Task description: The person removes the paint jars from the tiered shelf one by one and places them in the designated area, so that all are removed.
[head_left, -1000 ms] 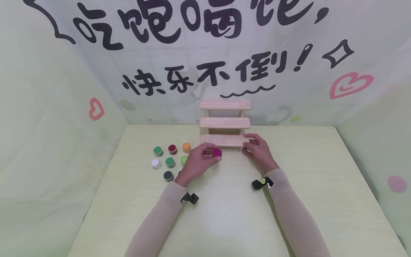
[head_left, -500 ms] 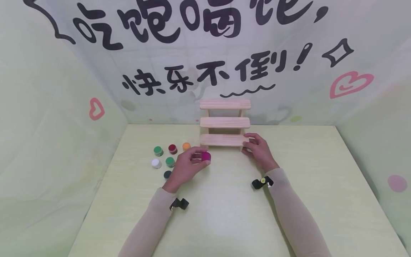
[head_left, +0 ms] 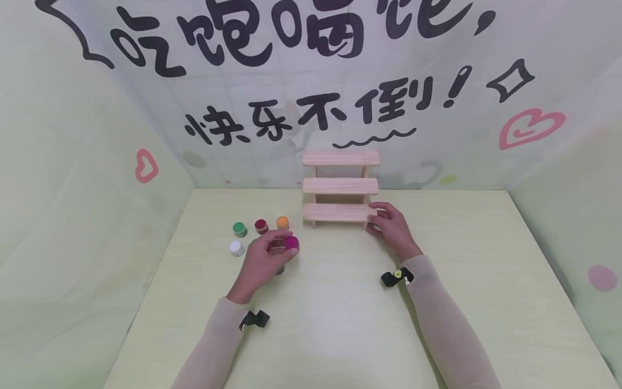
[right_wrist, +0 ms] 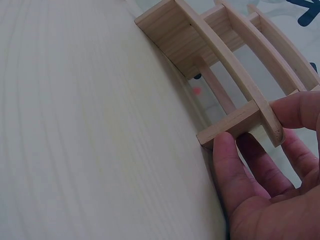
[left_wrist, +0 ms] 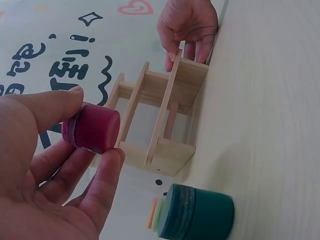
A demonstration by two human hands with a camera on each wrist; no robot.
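Note:
My left hand (head_left: 258, 263) pinches a small magenta paint pot (head_left: 292, 243) between thumb and fingers, held above the table. In the left wrist view the magenta paint pot (left_wrist: 102, 129) lies tilted on its side in the fingertips, with a dark teal pot (left_wrist: 210, 212) near it. A three-step wooden display stand (head_left: 335, 212) stands at the back of the table. At the right end of its lowest step, my right hand (head_left: 394, 233) holds on. The right wrist view has fingers (right_wrist: 227, 155) against the side panel of the stand (right_wrist: 235, 122).
Left of the stand sit more paint pots: a green one (head_left: 239, 229), a dark red one (head_left: 261, 226), an orange one (head_left: 282, 222) and a white one (head_left: 236, 248). My left hand hides others. A printed cloth (head_left: 272, 86) hangs behind the pale table (head_left: 466, 270).
My left hand has carried the magenta paint pot left and toward me, away from the stand and over the group of pots. The right hand keeps its hold on the stand.

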